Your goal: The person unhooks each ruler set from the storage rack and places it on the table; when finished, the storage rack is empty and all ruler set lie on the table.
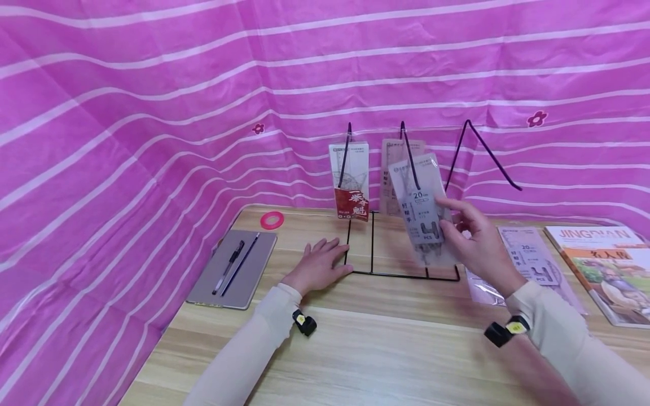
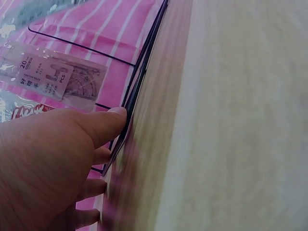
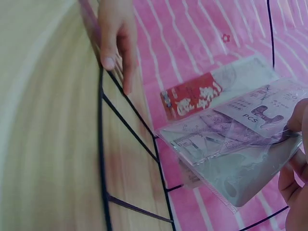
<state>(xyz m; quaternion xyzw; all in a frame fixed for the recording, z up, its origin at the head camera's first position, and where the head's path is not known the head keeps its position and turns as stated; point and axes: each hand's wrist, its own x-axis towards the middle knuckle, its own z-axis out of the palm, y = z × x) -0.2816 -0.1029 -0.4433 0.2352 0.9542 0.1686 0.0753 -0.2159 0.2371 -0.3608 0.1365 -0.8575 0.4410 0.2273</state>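
Head view: we see the wire rack [image 1: 403, 273] standing on the desk [image 1: 386, 349], and we place everything by it. The right hand [image 1: 474, 242] pinches a clear ruler pack [image 1: 425, 211] between thumb and fingers, holding it tilted in front of the rack's middle hook [image 1: 408, 152]. Another pale pack [image 1: 393, 169] hangs behind it on that hook. A red-and-white pack [image 1: 349, 180] hangs on the rack's left hook. The left hand [image 1: 317, 268] lies flat on the desk, its grip spread, fingertips touching the rack's base at its left edge. Right of the rack lie another ruler pack [image 1: 533, 262] and a book [image 1: 606, 270]. Left of the rack lie a grey notebook [image 1: 231, 270] with two pens [image 1: 233, 265] and a pink tape roll [image 1: 272, 220].
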